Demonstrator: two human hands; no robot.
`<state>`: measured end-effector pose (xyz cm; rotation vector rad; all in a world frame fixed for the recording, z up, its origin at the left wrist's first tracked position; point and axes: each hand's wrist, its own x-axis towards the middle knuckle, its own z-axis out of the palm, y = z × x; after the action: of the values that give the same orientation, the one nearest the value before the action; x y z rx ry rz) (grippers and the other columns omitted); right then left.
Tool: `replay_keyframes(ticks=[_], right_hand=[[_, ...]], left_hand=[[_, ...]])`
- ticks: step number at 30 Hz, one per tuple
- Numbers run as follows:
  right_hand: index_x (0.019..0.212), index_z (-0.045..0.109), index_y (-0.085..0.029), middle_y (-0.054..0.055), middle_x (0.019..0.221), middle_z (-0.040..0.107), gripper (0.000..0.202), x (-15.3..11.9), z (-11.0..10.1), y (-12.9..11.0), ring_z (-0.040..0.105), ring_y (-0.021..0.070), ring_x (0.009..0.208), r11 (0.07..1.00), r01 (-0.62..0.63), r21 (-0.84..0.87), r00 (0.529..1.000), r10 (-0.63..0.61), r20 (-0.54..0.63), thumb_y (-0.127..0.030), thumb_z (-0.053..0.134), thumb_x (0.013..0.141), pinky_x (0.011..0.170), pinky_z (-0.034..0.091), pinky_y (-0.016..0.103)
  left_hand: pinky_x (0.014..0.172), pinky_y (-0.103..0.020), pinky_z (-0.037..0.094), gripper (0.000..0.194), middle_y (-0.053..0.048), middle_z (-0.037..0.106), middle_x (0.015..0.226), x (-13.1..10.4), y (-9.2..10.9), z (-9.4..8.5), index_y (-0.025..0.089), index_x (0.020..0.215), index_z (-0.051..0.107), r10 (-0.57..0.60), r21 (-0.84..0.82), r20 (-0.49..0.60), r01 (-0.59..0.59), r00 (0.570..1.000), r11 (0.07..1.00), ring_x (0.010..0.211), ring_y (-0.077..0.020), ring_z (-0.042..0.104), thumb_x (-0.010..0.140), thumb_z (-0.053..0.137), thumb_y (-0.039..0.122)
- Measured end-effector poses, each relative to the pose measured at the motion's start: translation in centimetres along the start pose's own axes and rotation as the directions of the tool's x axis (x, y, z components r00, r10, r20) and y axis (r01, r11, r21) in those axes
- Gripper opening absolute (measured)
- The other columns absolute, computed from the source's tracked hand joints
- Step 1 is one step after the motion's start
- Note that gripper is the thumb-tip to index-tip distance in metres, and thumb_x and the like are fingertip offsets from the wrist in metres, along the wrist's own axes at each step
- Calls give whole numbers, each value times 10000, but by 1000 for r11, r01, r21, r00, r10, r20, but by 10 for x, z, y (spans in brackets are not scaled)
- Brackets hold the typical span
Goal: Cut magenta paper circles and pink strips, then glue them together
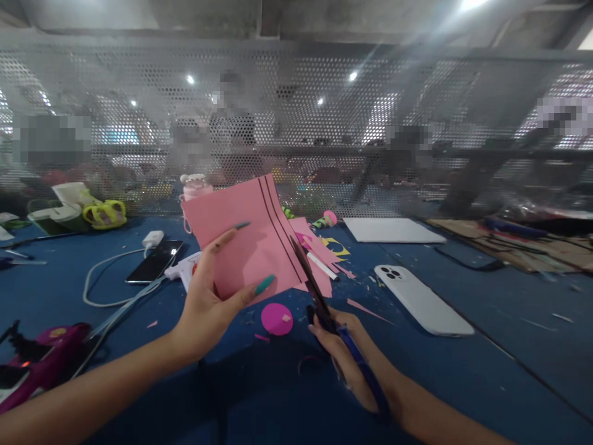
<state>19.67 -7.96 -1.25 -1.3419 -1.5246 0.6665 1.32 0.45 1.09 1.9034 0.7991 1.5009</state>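
Observation:
Between the thumb and fingers of my left hand [206,303] is a sheet of pink paper [236,247], tilted up above the table. Two dark lines run down its right side. My right hand [347,352] grips a pair of scissors [319,303] with blue handles, their dark blades pointing up and left at the sheet's lower right edge. Whether the blades are apart cannot be made out. Below the sheet lies a magenta paper circle [277,319]. Pink paper scraps [322,275] and a yellow cutout [337,248] are spread behind the scissors.
A white phone [424,301] lies to the right, with a white flat panel [393,230] behind it. At left are a black phone [155,261], a charger with its cable [152,239], a white glue gun [183,270] and a magenta device [46,355]. A perforated metal screen [296,136] stands behind.

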Motion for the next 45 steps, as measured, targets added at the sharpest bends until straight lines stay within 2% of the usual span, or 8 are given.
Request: replay_keyframes(ticks=[9,15,18,21,25,29,39,45], right_hand=[[651,556,-215,-22,515,450,365,-2,2,0,387,132,428,998,-39,43,999,39,-5,-522,442,809,395,351,260],[647,535,-217,-11,545,477,352,-2,2,-1,432,137,459,996,-75,46,996,77,-34,-528,465,797,396,390,246],[659,519,-218,-25,545,474,334,-1,1,-3,402,115,416,987,-125,100,992,125,6,-529,495,779,375,384,238],[703,502,-219,-59,510,407,328,0,1,-2,332,90,361,966,-193,171,981,183,68,-542,499,759,314,310,213],[729,505,-215,-65,523,380,313,2,1,0,318,85,377,952,-222,210,973,203,109,-526,538,724,306,298,201],[711,506,-218,-47,560,411,292,1,2,1,326,94,408,953,-212,217,977,198,82,-507,545,721,330,326,214],[707,523,-202,-58,502,398,330,-2,4,2,319,93,400,974,-164,159,986,161,31,-523,491,776,339,278,210],[672,455,-226,-64,493,373,302,-1,4,-2,310,95,387,974,-166,155,986,164,31,-511,474,770,327,267,217]], left_hand=[[1049,-506,388,650,-70,431,1386,1,-1,1,259,1262,473,-6,-10,-4,6,1000,1000,1279,-305,401,676,753,249],[1055,-485,386,650,-71,444,1386,2,-2,-1,258,1277,457,37,26,3,-37,999,999,1308,-301,374,693,741,266],[1037,-476,410,654,-80,457,1378,3,0,-2,250,1278,456,58,40,29,-59,998,997,1306,-305,379,690,742,262],[1004,-451,451,637,-86,457,1377,2,2,-1,242,1268,462,73,27,59,-75,996,997,1292,-299,401,694,736,238],[931,-401,522,627,-79,438,1391,1,3,-1,255,1268,459,63,-21,87,-61,994,998,1284,-291,409,703,728,221],[961,-411,501,597,-69,463,1368,1,5,0,255,1245,484,65,-22,72,-64,995,998,1281,-288,413,702,728,211],[958,-421,506,596,-71,460,1377,-1,7,2,255,1250,475,48,-45,72,-45,996,998,1278,-294,417,710,727,230],[836,-389,593,607,-52,434,1410,-2,10,4,294,1245,482,-24,-150,105,40,994,988,1287,-314,408,699,736,217]])
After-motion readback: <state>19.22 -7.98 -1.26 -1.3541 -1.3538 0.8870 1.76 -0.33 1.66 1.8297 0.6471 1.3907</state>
